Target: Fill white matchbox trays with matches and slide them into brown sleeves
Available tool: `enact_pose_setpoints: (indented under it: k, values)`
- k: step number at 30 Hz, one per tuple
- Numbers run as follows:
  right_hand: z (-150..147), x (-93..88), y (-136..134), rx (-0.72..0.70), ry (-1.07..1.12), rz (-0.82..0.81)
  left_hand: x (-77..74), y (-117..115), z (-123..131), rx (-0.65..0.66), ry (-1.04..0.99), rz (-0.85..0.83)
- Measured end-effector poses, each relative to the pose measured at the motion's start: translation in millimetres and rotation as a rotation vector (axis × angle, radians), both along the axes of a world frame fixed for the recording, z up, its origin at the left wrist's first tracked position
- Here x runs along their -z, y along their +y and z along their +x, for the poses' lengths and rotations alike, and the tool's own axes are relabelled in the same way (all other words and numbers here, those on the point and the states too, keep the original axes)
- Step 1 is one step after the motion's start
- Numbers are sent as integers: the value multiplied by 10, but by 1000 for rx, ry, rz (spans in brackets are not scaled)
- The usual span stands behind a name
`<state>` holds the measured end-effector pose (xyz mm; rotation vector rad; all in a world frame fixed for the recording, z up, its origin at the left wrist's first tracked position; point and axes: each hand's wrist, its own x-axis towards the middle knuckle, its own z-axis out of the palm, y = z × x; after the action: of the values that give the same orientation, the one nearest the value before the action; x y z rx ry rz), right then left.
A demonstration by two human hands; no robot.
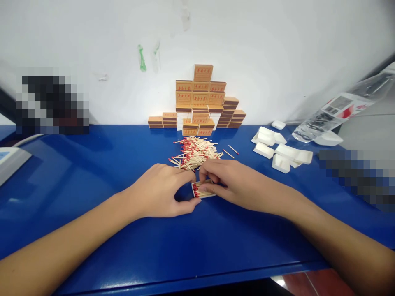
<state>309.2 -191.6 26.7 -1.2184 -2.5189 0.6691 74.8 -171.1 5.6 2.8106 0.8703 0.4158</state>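
A small white matchbox tray (206, 197) lies on the blue table between my hands, with red-headed matches (200, 192) lined up in it. My left hand (163, 191) grips the tray's left end, thumb at the near corner and index finger at the far one. Over the tray's right part, my right hand (236, 181) is closed, its thumb and bent fingers pinching at the matches inside. Its fingers hide some of the tray. Just behind both hands is a loose pile of matches (197, 150), with heads mostly to the left.
Orange matchboxes (200, 98) stand stacked against the white wall. Several empty white trays (280, 154) lie at the right, near a tilted clear plastic bottle (342, 107) and a white earphone case (278, 124). Two stray matches (233, 149) lie beside the pile. A white device (12, 162) sits at far left.
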Motion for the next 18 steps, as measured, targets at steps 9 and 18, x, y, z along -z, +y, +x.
enact_pose_setpoints:
  k: [9, 18]
  values:
    - [-23, 19, -4, -5, 17, -9, 12, 23, -3, 19, -28, 20]
    - [24, 38, 3, -1, 35, -39, 8, 22, 1, 5, -3, 3]
